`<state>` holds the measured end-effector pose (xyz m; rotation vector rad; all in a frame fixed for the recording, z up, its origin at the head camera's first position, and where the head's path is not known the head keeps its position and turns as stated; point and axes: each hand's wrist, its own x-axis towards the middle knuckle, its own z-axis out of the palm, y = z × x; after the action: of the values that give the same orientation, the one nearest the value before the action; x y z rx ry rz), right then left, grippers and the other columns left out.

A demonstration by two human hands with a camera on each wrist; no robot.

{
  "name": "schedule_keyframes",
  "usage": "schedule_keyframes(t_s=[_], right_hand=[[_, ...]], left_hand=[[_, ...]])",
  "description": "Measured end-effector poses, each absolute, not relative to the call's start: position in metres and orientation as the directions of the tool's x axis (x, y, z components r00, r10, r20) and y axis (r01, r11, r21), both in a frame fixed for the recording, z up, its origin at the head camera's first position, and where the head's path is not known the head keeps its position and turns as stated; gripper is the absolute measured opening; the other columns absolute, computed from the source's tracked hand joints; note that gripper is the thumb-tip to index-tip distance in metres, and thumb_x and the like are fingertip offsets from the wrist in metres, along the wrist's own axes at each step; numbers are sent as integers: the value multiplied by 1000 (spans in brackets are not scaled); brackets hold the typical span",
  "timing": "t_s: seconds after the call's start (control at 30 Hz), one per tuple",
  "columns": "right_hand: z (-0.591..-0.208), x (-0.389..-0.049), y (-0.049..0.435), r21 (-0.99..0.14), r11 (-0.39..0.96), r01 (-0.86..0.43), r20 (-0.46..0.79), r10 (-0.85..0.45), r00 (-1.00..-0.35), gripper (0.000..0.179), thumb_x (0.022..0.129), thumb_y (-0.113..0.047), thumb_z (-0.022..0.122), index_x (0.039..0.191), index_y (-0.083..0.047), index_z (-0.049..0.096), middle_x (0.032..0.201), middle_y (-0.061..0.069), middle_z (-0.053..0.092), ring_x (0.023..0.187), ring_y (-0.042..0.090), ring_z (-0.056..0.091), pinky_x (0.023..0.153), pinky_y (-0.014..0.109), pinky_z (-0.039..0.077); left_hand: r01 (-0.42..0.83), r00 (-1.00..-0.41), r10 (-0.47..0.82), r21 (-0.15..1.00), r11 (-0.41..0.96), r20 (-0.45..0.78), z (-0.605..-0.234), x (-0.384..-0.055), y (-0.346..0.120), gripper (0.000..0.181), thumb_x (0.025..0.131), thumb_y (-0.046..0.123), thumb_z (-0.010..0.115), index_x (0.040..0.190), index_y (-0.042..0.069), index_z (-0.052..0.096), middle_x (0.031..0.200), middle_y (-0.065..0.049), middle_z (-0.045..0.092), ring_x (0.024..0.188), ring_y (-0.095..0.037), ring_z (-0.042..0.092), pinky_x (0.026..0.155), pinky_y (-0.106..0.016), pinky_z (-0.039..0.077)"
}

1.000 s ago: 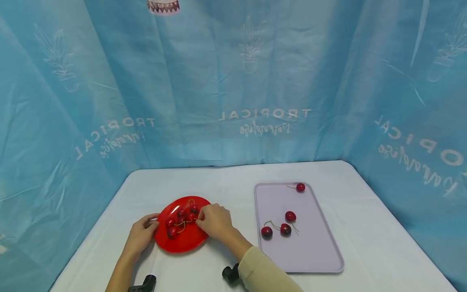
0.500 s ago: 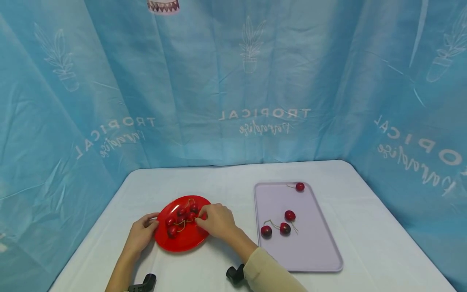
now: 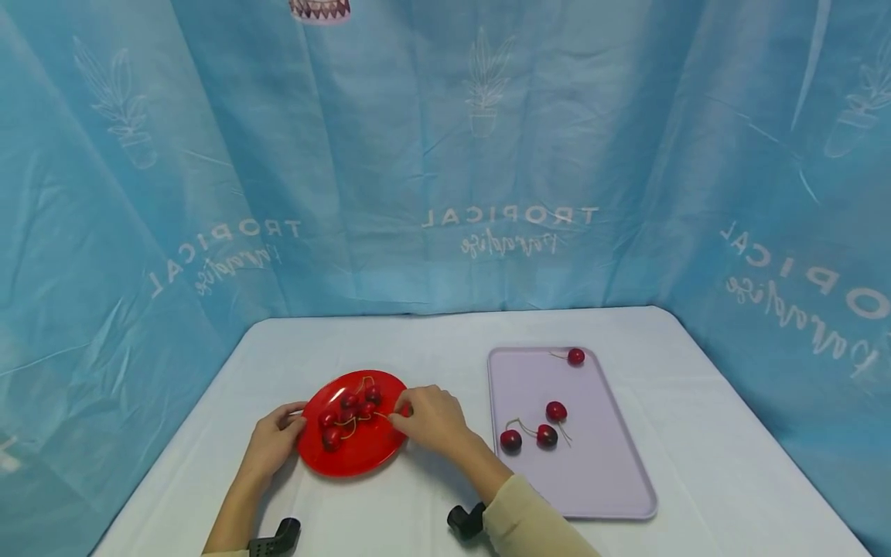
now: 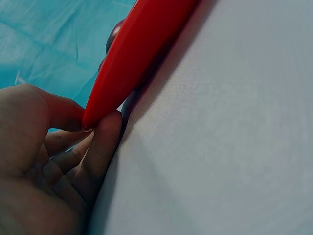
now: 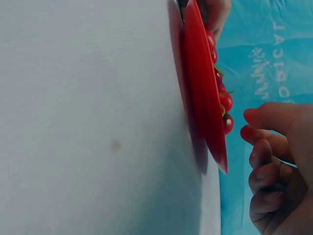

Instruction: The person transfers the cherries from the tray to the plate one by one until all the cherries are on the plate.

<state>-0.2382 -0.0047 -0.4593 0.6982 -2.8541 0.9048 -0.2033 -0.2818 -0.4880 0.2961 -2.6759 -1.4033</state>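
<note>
Your left hand [image 3: 271, 441] is pinching the left rim of the glossy red round plate [image 3: 355, 460], thumb on top, fingers under. Your right hand [image 3: 435, 418] is over the plate's right edge, thumb and index tips apart, other fingers curled. Plate's on the left half of the white tabletop [image 3: 431, 348]; a strip of white separates it from the flat lilac rectangular tray [image 3: 592, 480] on your right. Count: one plate, one tray, six dark-red stemmed cherries visible on the plate, four on the tray: three leftish, one near the far edge.
</note>
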Motion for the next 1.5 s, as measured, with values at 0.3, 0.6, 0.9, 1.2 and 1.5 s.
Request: schedule_keyframes(t_s=[0.3,0.6,0.9,1.2,1.5], right_hand=[[-459,-233,14,-549,720,-425,184,-392,-901,15,83,-30,69,93,-21,73,61,-15,51,52,7,48,47,22,42],[-457,-230,29,-536,723,-437,210,-387,-898,15,86,-34,67,92,-22,73,62,-14,51,52,7,48,47,23,43],[-450,-222,45,-506,741,-442,226,-381,-896,15,85,-34,68,90,-22,74,61,-16,51,51,6,48,47,23,42],[-448,-215,60,-465,774,-429,208,-375,-903,14,85,-35,68,89,-22,73,58,-17,50,51,4,47,45,24,40],[-440,-211,84,-452,804,-387,185,-340,-922,17,84,-38,69,91,-22,73,60,-17,51,52,6,47,47,27,41]], left_hand=[[-129,-975,-222,817,562,-1,-496,-202,-282,40,98,18,51,134,1,50,121,-24,59,108,-35,57,87,-39,53],[-131,-976,-219,830,542,-11,-491,-199,-285,39,99,17,50,134,-1,50,121,-24,58,106,-34,58,83,-33,54],[-134,-975,-223,831,541,-12,-487,-199,-283,40,99,18,50,135,0,49,121,-23,58,107,-32,58,81,-29,54],[-121,-976,-220,822,556,5,-492,-199,-283,39,99,17,50,133,0,51,120,-23,59,107,-34,58,85,-36,54],[-110,-976,-216,814,571,19,-490,-201,-283,40,99,20,51,134,0,50,121,-23,58,109,-34,57,87,-38,52]])
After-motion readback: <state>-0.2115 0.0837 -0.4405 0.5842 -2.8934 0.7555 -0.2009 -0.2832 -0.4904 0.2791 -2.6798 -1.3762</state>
